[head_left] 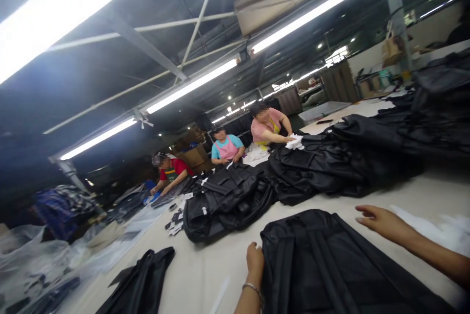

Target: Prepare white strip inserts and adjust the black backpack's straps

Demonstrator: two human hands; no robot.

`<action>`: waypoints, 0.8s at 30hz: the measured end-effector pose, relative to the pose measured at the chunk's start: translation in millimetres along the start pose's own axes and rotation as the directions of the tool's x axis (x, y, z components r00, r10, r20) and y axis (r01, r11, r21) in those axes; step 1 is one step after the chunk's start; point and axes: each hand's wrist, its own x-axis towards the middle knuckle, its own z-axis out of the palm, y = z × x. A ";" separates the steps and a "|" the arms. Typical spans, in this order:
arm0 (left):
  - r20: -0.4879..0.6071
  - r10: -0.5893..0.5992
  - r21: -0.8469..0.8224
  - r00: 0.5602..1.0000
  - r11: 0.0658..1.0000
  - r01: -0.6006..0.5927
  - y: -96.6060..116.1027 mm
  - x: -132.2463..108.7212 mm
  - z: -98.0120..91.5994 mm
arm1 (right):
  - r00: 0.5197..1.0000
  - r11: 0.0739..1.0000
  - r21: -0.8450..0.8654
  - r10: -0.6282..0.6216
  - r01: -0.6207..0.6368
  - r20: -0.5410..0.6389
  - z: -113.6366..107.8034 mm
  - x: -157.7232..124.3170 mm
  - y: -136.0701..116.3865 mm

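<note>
A black backpack (pixel 330 265) lies flat on the pale bench (pixel 205 265), straps up, right in front of the person. The left hand (pixel 254 257) rests at the pack's left edge, fingers curled onto the fabric in a loose closed grip (a bracelet shows at the wrist). The right hand (pixel 378 221) hovers just past the pack's upper right corner, fingers stretched out and open, holding nothing. White tissue paper (pixel 440 230) lies on the bench just beyond that arm, blurred. As a judgement, the slippery fabric could slide or bunch if only the left side is pinned, since the right hand is off the pack; the loose straps could also catch a finger or fold under. The stretched right arm could sweep the paper off the bench. Another black pack (pixel 143 284) lies crumpled to the left, near the left arm, and could be dragged along. Straight ahead a pile of packs (pixel 227 201) with white tags sits well apart, and a longer heap (pixel 360 157) runs along the far right; both crowd the far side of the bench. Small tags (pixel 176 221) lie scattered beside the pile. Three co-workers (pixel 266 125) sit along the far edge, busy with their own packs, their hands well clear. Clear plastic bags (pixel 33 255) are heaped at the left.
</note>
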 end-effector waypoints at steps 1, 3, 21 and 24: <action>0.009 0.016 0.000 1.000 1.000 -0.016 -3.5 5.1 8.1 | 1.000 0.999 -0.039 -0.021 0.021 0.009 -3.0 13.5 -4.8; -0.008 0.091 0.018 0.996 0.996 -0.091 -11.4 12.0 22.0 | 0.999 0.996 -0.083 -0.021 0.024 0.046 -8.2 43.6 -13.4; -0.199 0.151 0.053 0.968 0.988 -0.143 -37.6 25.6 58.6 | 0.962 0.834 -0.542 -0.055 -0.104 -0.268 138.8 315.6 -92.1; -0.191 0.124 0.050 0.974 0.992 -0.116 -36.1 26.4 59.8 | 0.946 0.848 -0.497 0.014 -0.183 -0.324 157.4 326.5 -63.9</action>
